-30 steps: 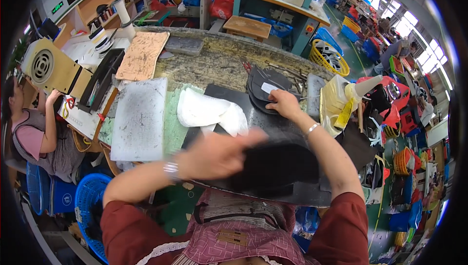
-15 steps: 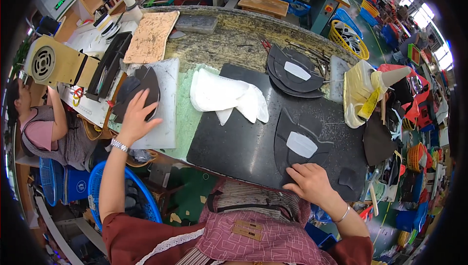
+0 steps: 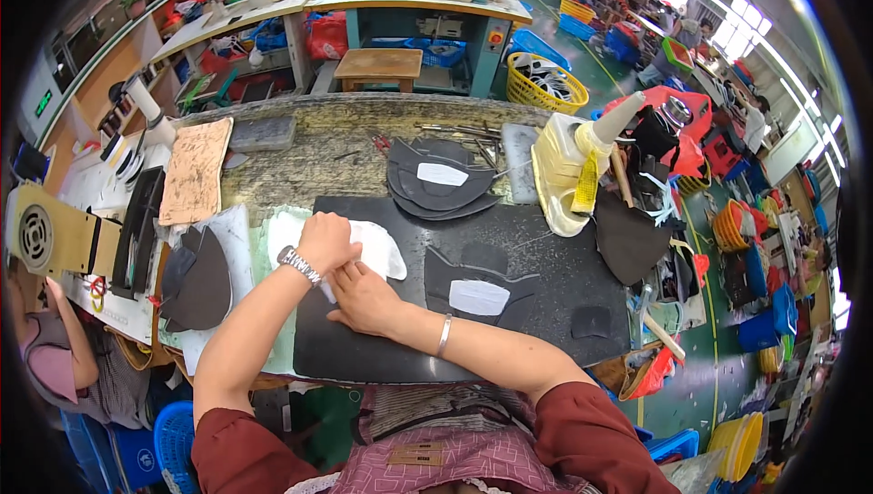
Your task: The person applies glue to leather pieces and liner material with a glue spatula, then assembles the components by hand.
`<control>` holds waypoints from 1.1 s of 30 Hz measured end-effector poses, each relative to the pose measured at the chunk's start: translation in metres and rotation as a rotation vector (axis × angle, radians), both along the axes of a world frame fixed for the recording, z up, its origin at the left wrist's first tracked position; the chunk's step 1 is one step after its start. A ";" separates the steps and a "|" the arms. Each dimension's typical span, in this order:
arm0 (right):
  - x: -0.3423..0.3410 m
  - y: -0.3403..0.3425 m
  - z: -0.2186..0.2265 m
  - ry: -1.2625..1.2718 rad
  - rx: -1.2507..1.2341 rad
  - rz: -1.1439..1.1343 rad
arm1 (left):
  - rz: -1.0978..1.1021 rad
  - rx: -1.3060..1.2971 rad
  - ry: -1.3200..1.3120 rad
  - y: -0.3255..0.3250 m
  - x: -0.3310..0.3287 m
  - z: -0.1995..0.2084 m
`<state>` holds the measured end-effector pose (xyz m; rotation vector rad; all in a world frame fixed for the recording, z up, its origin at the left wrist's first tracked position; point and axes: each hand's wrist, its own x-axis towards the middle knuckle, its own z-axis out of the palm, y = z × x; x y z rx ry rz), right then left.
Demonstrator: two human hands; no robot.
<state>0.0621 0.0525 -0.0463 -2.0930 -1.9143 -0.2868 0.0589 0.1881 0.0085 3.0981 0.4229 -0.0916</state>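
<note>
My left hand point(image 3: 326, 244) and my right hand point(image 3: 366, 299) meet over a pile of white cloth-like pieces point(image 3: 380, 249) at the left of the black work mat point(image 3: 364, 353). The left hand's fingers are curled onto the white pieces. The right hand's fingers are pressed together just below it; their tips are partly hidden. Right of the hands lies a black shaped panel point(image 3: 440, 283) with a white patch point(image 3: 479, 298) on it. Farther back is a stack of similar black panels point(image 3: 409, 176), also with a white patch on top. More dark panels point(image 3: 207, 285) lie on a white board at the left.
A pale yellow glue-coated container point(image 3: 555, 171) with a cone stands at the right back, near a hammer point(image 3: 664, 338). A small black piece point(image 3: 592, 321) lies on the mat's right side. A worn tan sheet point(image 3: 194, 171) lies at the left back. Another person point(image 3: 68, 339) sits at far left.
My left hand has left the dark panels at the left, and my right hand has left the mat's front edge. Both have come together on the white pieces. The view has tilted up and shifted.
</note>
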 end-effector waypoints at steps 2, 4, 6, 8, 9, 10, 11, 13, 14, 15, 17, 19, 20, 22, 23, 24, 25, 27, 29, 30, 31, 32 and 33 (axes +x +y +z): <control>0.005 0.000 0.000 0.025 0.014 0.043 | -0.102 0.048 -0.036 -0.001 -0.002 -0.002; 0.006 -0.001 0.004 0.070 -0.026 0.036 | -0.098 0.072 -0.007 -0.003 0.002 -0.008; 0.006 -0.002 0.009 0.116 -0.065 0.035 | -0.088 0.134 -0.086 -0.009 0.002 -0.014; 0.005 -0.004 0.014 0.227 -0.104 0.052 | -0.025 0.082 -0.223 0.002 -0.004 -0.027; 0.007 -0.006 0.012 0.231 -0.103 0.055 | 0.033 0.002 -0.350 0.015 -0.011 -0.032; 0.009 -0.005 0.006 0.195 -0.011 0.060 | 0.060 -0.126 -0.439 0.039 -0.022 -0.027; 0.010 -0.006 0.003 0.158 0.079 0.057 | 0.224 0.018 -0.513 0.071 -0.037 -0.020; 0.011 -0.008 0.011 0.219 0.037 0.042 | 0.437 -0.711 -1.122 0.095 -0.078 0.033; 0.013 -0.008 0.012 0.273 -0.013 0.037 | 0.368 -0.904 -1.291 0.076 -0.084 0.073; 0.015 -0.006 0.012 0.352 -0.033 0.062 | 0.260 -1.172 -1.269 0.088 -0.105 0.087; 0.039 -0.007 0.021 0.791 -0.114 0.082 | 0.261 -1.345 -1.162 0.041 -0.106 0.117; 0.070 -0.029 0.036 1.775 0.039 0.088 | 0.292 -1.447 -1.085 -0.015 -0.097 0.113; 0.073 -0.050 0.059 1.914 0.104 0.113 | 0.210 -1.499 -0.997 -0.020 -0.104 0.091; 0.073 -0.107 0.088 2.111 -0.049 0.199 | 0.231 -1.562 -0.916 -0.057 -0.096 0.053; 0.069 -0.133 0.100 1.792 -0.085 0.207 | 0.245 -1.615 -0.901 -0.080 -0.090 0.045; 0.061 -0.151 0.114 1.626 -0.091 -0.106 | 0.258 -1.667 -0.892 -0.101 -0.084 0.039; 0.058 -0.168 0.115 1.533 0.023 -0.301 | 0.258 -1.673 -0.849 -0.119 -0.076 0.033; 0.058 -0.197 0.102 1.521 0.116 -0.446 | 0.221 -1.654 -0.768 -0.145 -0.065 0.022; 0.059 -0.212 0.084 1.513 0.144 -0.526 | 0.169 -1.482 -0.647 -0.152 -0.058 0.003; 0.062 -0.218 0.074 1.511 0.150 -0.598 | 0.203 -1.475 -0.551 -0.155 -0.052 0.000; 0.064 -0.223 0.068 1.507 0.155 -0.666 | 0.224 -1.485 -0.484 -0.156 -0.049 -0.004; 0.064 -0.227 0.065 1.514 0.151 -0.678 | 0.244 -1.491 -0.419 -0.157 -0.047 -0.008; 0.064 -0.229 0.062 1.505 0.046 -0.718 | 0.252 -1.492 -0.411 -0.157 -0.046 -0.013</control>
